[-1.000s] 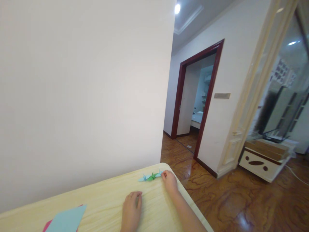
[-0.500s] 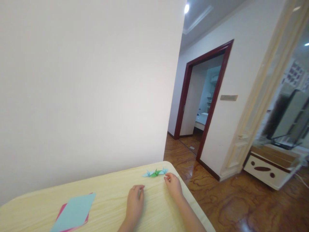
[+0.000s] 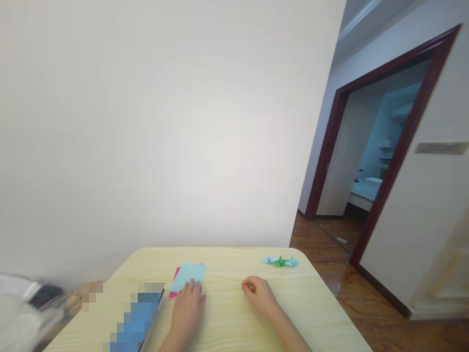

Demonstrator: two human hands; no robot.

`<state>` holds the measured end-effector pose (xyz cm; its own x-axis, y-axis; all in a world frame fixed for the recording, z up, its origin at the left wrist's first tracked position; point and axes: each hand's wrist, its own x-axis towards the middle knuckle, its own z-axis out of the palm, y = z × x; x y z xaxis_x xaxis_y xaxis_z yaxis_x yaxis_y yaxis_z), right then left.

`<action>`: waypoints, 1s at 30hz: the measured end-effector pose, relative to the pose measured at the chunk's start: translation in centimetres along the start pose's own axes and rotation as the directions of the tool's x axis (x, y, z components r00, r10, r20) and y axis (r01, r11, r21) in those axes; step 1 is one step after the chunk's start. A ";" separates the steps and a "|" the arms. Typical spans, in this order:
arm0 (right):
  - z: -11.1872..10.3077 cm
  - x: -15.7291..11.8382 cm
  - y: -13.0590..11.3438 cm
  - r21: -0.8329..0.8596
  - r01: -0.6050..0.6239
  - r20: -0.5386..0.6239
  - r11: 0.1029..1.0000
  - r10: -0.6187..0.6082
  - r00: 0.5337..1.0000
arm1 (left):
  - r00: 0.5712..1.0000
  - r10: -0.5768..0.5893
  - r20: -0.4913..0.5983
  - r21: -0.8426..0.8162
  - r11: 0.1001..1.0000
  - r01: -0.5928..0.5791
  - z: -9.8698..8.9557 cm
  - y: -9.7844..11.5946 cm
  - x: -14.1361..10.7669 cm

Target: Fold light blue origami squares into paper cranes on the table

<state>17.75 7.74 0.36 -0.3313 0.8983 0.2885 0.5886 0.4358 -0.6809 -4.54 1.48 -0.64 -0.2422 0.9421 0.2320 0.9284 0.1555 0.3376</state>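
Light blue paper [image 3: 188, 276] lies over a pink sheet [image 3: 173, 294] on the wooden table [image 3: 227, 298]. My left hand [image 3: 188, 305] rests its fingertips on the lower part of the blue paper, fingers apart. Over the table to the right, my right hand [image 3: 260, 293] has its fingers curled together; whatever may be in them is too small to make out. Beyond it, near the far right corner, folded paper cranes stand in a row: a green one [image 3: 281, 262] between two light blue ones [image 3: 268, 260].
A blurred-out blue item [image 3: 137, 325] lies at the table's left front. The white wall [image 3: 220, 146] rises behind the table. Past the right edge are a wooden floor [image 3: 330, 264] and a dark red door frame [image 3: 399, 161]. White cloth [image 3: 16, 313] shows at far left.
The view has turned left. My left hand has moved from the bare table onto the blue paper. My right hand has drawn back from the cranes and its fingers have curled.
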 end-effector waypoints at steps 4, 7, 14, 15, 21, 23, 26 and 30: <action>1.7 -0.2 -1.0 -0.004 0.018 0.046 1.000 -0.017 0.999 | 0.997 0.037 0.062 0.014 0.999 -0.038 -0.2 -0.8 -0.5; 2.0 -0.4 -0.7 -0.008 0.008 0.045 1.000 -0.008 0.999 | 0.996 0.056 0.067 0.011 0.998 -0.057 -0.6 -0.7 -0.7; 2.7 -0.7 0.3 0.017 -0.008 0.024 1.000 0.008 1.000 | 0.999 -0.015 0.029 -0.012 1.000 0.015 -1.2 -0.2 0.3; 2.9 -0.7 0.4 0.020 -0.008 0.021 1.000 0.007 1.000 | 1.000 -0.025 0.017 -0.018 1.000 0.026 -1.2 -0.2 0.3; 3.4 -0.9 0.8 0.008 -0.008 0.006 1.000 0.007 1.000 | 0.995 -0.048 -0.086 -0.104 0.994 0.038 -1.2 -1.0 -0.1; 3.4 -1.0 0.8 0.011 -0.016 0.005 1.000 0.016 1.000 | 0.990 -0.045 -0.133 -0.142 0.990 0.026 -1.5 -1.3 -0.1; 3.0 -1.1 0.3 0.027 -0.009 -0.013 1.000 0.009 1.000 | 0.980 0.016 -0.198 -0.194 0.980 -0.055 -2.0 -0.7 0.1; 2.1 -1.2 -1.3 -0.052 0.168 -0.137 0.984 -0.174 0.975 | 0.965 0.167 -0.204 -0.267 0.939 -0.219 -1.9 1.5 0.0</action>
<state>15.86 5.95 -0.50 -0.3244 0.8080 0.4919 0.5623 0.5829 -0.5866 -3.66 1.14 1.61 -0.1359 0.8742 0.4661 0.8491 -0.1397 0.5095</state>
